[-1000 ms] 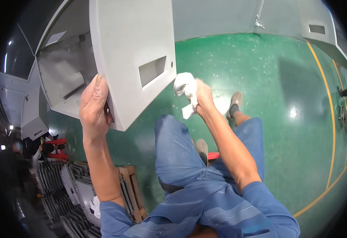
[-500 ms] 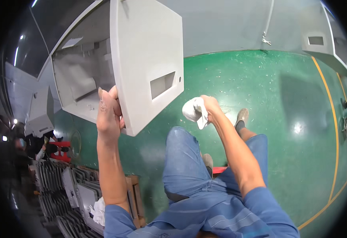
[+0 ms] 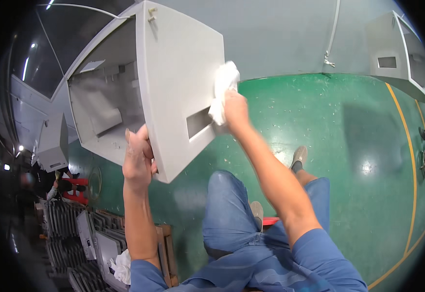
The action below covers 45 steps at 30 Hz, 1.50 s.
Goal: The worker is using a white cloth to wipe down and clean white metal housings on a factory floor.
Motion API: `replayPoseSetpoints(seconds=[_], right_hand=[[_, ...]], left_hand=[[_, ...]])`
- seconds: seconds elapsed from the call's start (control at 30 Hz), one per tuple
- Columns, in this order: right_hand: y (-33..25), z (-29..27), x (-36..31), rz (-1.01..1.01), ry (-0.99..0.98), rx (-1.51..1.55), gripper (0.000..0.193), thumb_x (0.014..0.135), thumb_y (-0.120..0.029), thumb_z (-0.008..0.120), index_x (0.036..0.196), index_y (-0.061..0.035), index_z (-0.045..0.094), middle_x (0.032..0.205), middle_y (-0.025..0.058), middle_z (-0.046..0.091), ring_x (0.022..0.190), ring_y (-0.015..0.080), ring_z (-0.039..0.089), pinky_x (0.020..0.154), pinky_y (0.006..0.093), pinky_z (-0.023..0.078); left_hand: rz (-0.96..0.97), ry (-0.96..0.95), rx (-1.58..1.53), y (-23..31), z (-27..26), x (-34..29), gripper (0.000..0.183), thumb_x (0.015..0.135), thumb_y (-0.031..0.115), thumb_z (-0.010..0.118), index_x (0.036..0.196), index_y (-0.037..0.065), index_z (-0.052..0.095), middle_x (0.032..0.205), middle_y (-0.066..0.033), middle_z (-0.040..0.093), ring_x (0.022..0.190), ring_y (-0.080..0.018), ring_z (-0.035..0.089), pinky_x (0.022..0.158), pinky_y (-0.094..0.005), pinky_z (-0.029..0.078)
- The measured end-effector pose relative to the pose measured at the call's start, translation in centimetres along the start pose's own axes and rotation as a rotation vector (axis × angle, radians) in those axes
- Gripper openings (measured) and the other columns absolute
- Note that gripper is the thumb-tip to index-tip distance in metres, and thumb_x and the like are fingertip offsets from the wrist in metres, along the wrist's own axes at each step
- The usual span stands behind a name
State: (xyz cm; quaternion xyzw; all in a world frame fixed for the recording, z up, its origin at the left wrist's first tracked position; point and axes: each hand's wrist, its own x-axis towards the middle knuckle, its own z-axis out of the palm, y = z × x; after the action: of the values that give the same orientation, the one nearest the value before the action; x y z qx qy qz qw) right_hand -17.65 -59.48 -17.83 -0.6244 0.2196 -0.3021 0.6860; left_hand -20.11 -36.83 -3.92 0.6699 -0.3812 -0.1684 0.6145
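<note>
A light grey box-shaped housing (image 3: pixel 173 82) hangs or stands before me at upper left, its open side facing left. My left hand (image 3: pixel 140 153) grips the near lower rim of the housing, thumb up along the open side and fingers curled round the edge. In my right hand (image 3: pixel 236 109) is a bunched white cloth (image 3: pixel 226 82), pressed at the housing's right edge, next to a rectangular cutout (image 3: pixel 199 122). Motion blurs this hand a little. The housing's top is partly visible, with two small pegs near its upper corner.
Similar grey housings appear at far right (image 3: pixel 390 53) and far left (image 3: pixel 53 148). Stacked dark grey panels (image 3: pixel 66 233) and another white cloth (image 3: pixel 121 266) lie at lower left. A person (image 3: pixel 52 187) is beside a red stool. Yellow lines (image 3: pixel 411 194) mark the green floor.
My right hand has moved up and forward with the cloth, from above the floor onto the housing's right edge. My left hand keeps its hold on the rim.
</note>
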Motion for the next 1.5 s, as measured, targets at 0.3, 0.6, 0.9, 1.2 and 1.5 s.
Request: replayPoseSetpoints(seconds=[0.3,0.6,0.9,1.2,1.5], right_hand=[[-14.1,5.6,2.2,-0.668,0.072,-0.22,0.033,0.096,-0.024,0.04,0.108,0.0012,0.058,0.098,0.0223,0.064,0.089,0.0429,0.061,0.077,0.0459,0.05],[11.3,-1.1,6.3,-0.143,-0.523,-0.776,0.029,0.085,-0.022,0.05,0.092,0.0012,0.066,0.096,0.0249,0.066,0.087,0.0373,0.065,0.077,0.0432,0.051],[8.2,-5.2,-7.3,0.696,-0.788,0.405,0.023,0.091,-0.024,0.056,0.095,-0.0048,0.069,0.095,0.0047,0.068,0.088,0.0148,0.064,0.075,0.0321,0.051],[6.0,-20.2,-10.1,0.525,-0.39,1.401,0.057,0.093,-0.058,0.043,0.112,-0.0048,0.056,0.082,0.0123,0.062,0.038,0.013,0.042,0.03,0.022,0.031],[4.7,-26.2,-15.8,0.436,-0.195,1.166,0.057,0.087,-0.045,0.061,0.121,-0.0002,0.049,0.089,0.0142,0.057,0.068,0.0211,0.055,0.042,0.0266,0.043]], left_hand=[[-0.063,0.09,-0.041,0.2,-1.7,-0.4,0.084,0.094,0.064,0.029,0.124,-0.012,0.046,0.077,-0.0056,0.06,0.046,-0.0019,0.034,0.042,-0.018,0.025],[-0.009,0.174,-0.066,-2.6,-1.3,2.4,0.058,0.098,0.046,0.038,0.115,-0.008,0.053,0.07,-0.0021,0.055,0.045,-0.0031,0.036,0.042,-0.0191,0.024],[-0.018,0.345,0.112,-2.8,-4.6,5.1,0.052,0.101,0.042,0.037,0.121,-0.003,0.052,0.087,-0.0001,0.057,0.06,-0.0018,0.042,0.047,-0.0176,0.028],[-0.011,0.441,0.701,-7.5,-13.2,6.4,0.049,0.1,0.036,0.042,0.124,-0.006,0.052,0.124,-0.0145,0.056,0.114,-0.021,0.051,0.099,-0.0307,0.036],[0.283,0.682,0.94,-6.3,4.9,1.3,0.022,0.096,0.017,0.053,0.106,-0.002,0.058,0.104,-0.0115,0.058,0.093,-0.0253,0.057,0.085,-0.0342,0.045]])
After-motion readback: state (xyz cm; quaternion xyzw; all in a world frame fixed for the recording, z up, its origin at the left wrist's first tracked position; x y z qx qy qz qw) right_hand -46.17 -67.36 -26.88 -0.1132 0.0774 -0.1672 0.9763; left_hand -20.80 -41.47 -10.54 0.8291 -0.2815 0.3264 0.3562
